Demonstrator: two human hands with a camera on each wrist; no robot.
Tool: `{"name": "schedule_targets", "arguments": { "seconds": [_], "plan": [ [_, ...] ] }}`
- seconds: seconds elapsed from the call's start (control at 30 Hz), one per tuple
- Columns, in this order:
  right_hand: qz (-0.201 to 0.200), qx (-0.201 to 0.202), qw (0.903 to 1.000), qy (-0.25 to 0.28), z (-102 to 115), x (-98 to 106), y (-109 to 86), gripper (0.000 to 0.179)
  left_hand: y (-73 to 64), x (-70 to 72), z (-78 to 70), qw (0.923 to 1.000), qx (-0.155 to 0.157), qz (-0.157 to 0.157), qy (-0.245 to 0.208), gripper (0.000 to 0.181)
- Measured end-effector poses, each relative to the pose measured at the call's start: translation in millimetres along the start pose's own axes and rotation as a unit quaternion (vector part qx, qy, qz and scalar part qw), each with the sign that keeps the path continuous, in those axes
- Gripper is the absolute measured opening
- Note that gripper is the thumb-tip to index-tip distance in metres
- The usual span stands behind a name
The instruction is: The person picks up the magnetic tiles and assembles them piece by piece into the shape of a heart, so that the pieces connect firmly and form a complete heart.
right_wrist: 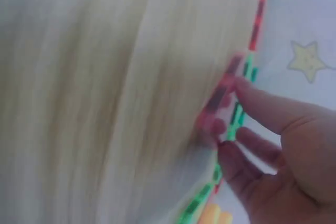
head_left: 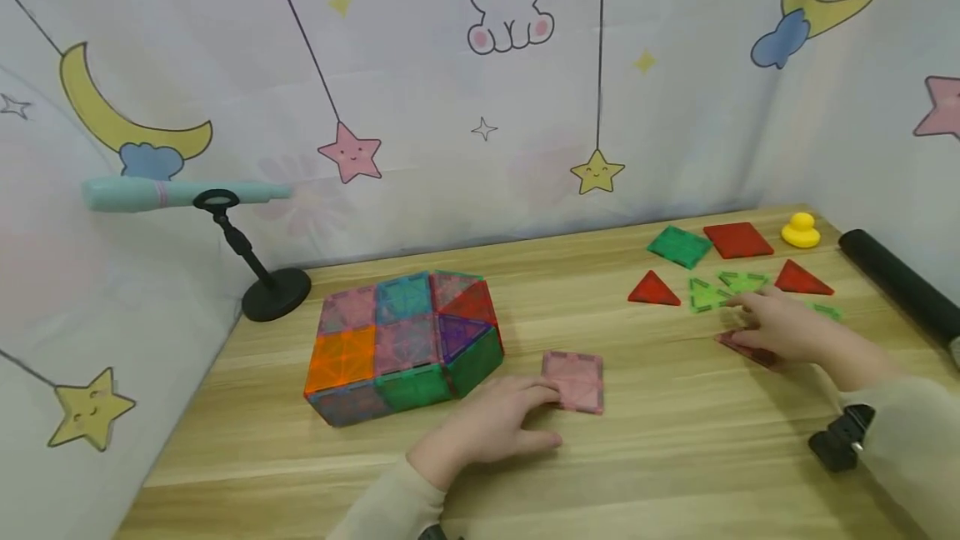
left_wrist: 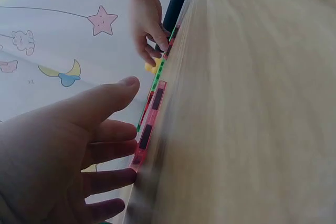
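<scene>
Left hand (head_left: pixel 480 432) fingers straight, touching pink square tile (head_left: pixel 573 382). Right hand (head_left: pixel 780 327) fingers curled on dark red tile (head_left: pixel 738 347); grip looks shallow, tile may slip.

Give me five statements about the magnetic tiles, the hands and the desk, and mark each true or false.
1. The left hand touches a pink square tile lying flat on the wooden desk. True.
2. The yellow rubber duck stands on top of the tile box. False: it sits on the desk at the far right, beside a red square tile.
3. The right hand rests among the loose tiles, over a dark red one. True.
4. Every loose triangle is red. False: some are light green, such as the green triangle.
5. The tile box is built of one colour only. False: it shows pink, orange, green, teal, purple and red panels.
</scene>
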State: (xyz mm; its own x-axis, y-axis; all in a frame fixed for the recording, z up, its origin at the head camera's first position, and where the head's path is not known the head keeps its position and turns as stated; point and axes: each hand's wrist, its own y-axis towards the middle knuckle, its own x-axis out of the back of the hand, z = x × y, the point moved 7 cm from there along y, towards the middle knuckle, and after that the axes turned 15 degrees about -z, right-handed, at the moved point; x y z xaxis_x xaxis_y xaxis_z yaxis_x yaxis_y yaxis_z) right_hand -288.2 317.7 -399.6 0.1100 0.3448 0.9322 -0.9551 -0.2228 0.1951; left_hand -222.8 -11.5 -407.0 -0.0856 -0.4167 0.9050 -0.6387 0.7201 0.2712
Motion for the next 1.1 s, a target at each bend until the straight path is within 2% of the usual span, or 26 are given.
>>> {"name": "schedule_targets", "arguments": {
  "seconds": [0.13,0.23,0.37,0.57,0.7,0.77,0.9,1.1],
  "plan": [
    [-0.011,0.009,0.9999,-0.005,6.8,-4.3,14.2,0.053,-0.8,3.3,3.9,0.9995,0.020,-0.001,-0.023,0.049],
    [-0.015,0.012,0.9998,-0.006,14.5,-8.3,21.9,0.043,-1.9,2.6,4.5,0.9992,0.021,0.006,-0.033,0.050],
    [-0.011,0.019,0.9996,0.019,25.8,-13.4,25.4,0.033,-3.2,0.7,5.5,0.9990,0.020,0.010,-0.039,0.052],
    [0.008,0.021,0.9994,0.028,34.1,-14.2,33.5,0.051,-2.9,2.1,7.0,0.9991,0.020,0.000,-0.039,0.052],
    [0.032,0.033,0.9987,0.023,40.7,-18.9,41.3,0.064,-3.2,-0.5,8.4,0.9987,0.028,0.005,-0.043,0.051],
    [0.023,0.044,0.9985,0.020,48.0,-21.2,42.8,0.068,-3.4,-1.3,8.7,0.9988,0.026,0.004,-0.042,0.050],
    [-0.022,0.066,0.9976,0.009,59.3,-22.9,41.8,0.070,-2.7,-1.4,8.4,0.9989,0.021,0.000,-0.041,0.050],
    [-0.009,0.041,0.9991,0.004,54.7,-29.8,41.5,0.075,-0.6,-3.7,10.0,0.9987,0.043,0.002,-0.026,0.057]
  ]
}}
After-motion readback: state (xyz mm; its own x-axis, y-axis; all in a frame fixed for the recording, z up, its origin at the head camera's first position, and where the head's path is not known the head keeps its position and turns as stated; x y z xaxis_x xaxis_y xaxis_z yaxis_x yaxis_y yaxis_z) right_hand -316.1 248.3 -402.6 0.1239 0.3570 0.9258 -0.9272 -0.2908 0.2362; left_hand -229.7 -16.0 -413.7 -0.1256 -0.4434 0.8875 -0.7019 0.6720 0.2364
